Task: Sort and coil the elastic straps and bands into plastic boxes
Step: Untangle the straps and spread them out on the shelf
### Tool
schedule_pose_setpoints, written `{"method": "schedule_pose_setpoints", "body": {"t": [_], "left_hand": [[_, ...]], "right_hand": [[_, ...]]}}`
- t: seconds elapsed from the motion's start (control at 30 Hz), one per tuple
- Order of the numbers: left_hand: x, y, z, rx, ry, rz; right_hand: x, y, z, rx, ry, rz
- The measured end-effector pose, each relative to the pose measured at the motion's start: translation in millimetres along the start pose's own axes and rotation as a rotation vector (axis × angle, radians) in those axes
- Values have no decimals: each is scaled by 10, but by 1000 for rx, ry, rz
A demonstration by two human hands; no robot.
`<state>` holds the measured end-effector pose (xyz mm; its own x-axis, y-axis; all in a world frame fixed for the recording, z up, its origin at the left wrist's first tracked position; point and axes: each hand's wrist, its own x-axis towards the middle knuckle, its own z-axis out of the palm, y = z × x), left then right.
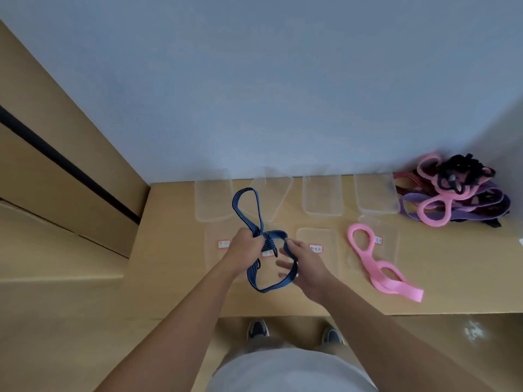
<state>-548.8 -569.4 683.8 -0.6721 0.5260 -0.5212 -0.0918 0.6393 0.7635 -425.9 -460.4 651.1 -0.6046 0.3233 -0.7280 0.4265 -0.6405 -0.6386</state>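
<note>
My left hand (245, 246) grips a dark blue striped elastic strap (256, 219) at its crossing, above the middle of the table. One loop stands up behind the hand, another hangs below. My right hand (301, 264) has its fingers spread inside the lower loop, which runs around the hand. A pink band (376, 267) lies flat to the right, partly over a clear box (387, 250). A pile of pink, purple, red and black straps (452, 193) sits at the far right.
Several clear plastic boxes (322, 196) and lids stand in two rows on the wooden table (452, 278); the near ones carry red-edged labels (316, 248). A wall is right behind, a wooden cabinet (70, 165) on the left. My shoes (257, 329) show below the table edge.
</note>
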Motion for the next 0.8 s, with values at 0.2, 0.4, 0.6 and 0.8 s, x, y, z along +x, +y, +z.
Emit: {"method": "schedule_pose_setpoints", "body": {"t": [0.2,0.4,0.6,0.8], "left_hand": [[312,-154,95,318,-180,66],[476,-268,104,611,-120,185],[521,-362,87,518,30,278],[556,-365,51,517,-61,313]], "right_hand": [[79,111,215,-339,102,-148],[176,189,263,-794,263,-273],[227,143,296,-932,303,-372],[328,218,302,-1367,267,-312]]}}
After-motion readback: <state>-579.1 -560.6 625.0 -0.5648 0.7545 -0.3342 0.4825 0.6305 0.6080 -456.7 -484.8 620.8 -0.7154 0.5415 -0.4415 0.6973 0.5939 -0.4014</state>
